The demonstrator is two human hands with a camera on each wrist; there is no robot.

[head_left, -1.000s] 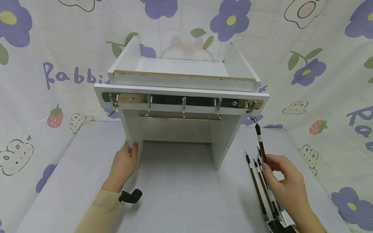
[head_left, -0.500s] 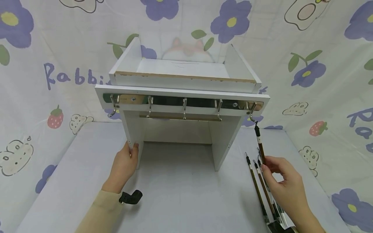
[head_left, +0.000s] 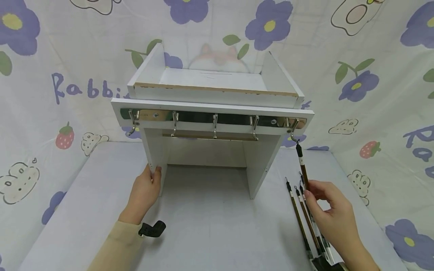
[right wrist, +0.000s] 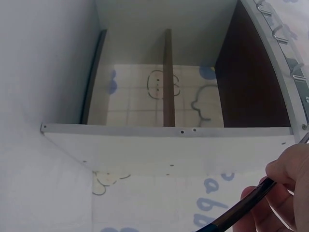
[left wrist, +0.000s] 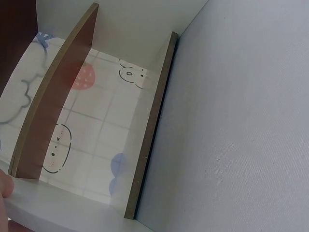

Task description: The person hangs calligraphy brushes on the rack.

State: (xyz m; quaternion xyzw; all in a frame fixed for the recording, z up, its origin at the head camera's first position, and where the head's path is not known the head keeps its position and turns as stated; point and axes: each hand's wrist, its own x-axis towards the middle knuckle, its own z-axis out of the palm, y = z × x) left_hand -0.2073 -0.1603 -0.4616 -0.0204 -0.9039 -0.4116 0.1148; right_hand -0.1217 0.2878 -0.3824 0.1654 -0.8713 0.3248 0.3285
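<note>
A white wooden shelf unit (head_left: 203, 104) stands on the table, with a metal hook rail (head_left: 196, 116) along its front edge. My left hand (head_left: 139, 194) grips its left side panel (head_left: 152, 150), thumb at the front edge. Between thumb and fingers, my right hand (head_left: 333, 218) pinches the dark brown handle of a calligraphy brush (head_left: 303, 167). The brush's top loop meets the tip of the far-right hook (head_left: 294, 130); whether the hook passes fully through it is too small to tell. The right wrist view also shows the pinched brush (right wrist: 244, 207); its lower end is out of frame.
Several more brushes (head_left: 298, 218) lie on the white table (head_left: 210, 233), beneath and left of my right hand. A black wrist strap (head_left: 152, 229) sticks out from the left sleeve. Behind the unit hangs a flower-patterned cloth (head_left: 356, 135).
The brush's loop has dropped slightly at the hook's tip, and the right hand has shifted a little left with the brush. The left hand stays on the panel.
</note>
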